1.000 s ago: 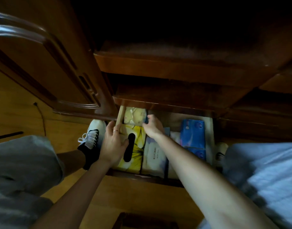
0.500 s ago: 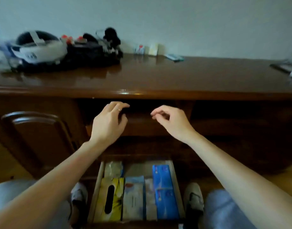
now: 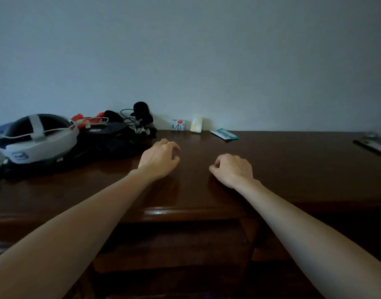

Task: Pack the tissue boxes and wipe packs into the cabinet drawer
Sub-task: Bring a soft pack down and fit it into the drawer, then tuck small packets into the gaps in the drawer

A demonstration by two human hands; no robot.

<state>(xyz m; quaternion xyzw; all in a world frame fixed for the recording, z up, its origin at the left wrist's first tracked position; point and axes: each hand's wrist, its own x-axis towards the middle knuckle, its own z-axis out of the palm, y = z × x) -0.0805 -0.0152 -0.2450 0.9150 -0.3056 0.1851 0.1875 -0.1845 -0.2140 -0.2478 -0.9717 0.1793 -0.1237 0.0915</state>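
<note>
My left hand (image 3: pixel 160 159) and my right hand (image 3: pixel 232 169) rest side by side on the dark wooden cabinet top (image 3: pixel 282 169), fingers loosely curled, holding nothing. The left hand wears a ring. The drawer with the tissue boxes and wipe packs lies below the frame and is out of sight. At the back by the wall stand a small printed pack (image 3: pixel 178 124) and a pale yellow pack (image 3: pixel 197 124). A flat teal and white pack (image 3: pixel 224 134) lies to their right.
A white and black headset (image 3: pixel 37 141) and a black bag (image 3: pixel 107 139) with cables and red bits fill the top's left side. Dark flat devices (image 3: pixel 371 144) lie at the far right edge. A closed cabinet front (image 3: pixel 174 244) shows below the top's front edge.
The view rose from the open drawer to the cabinet top. Both hands left the packs in the drawer, lifted past the cabinet front and now rest on the top.
</note>
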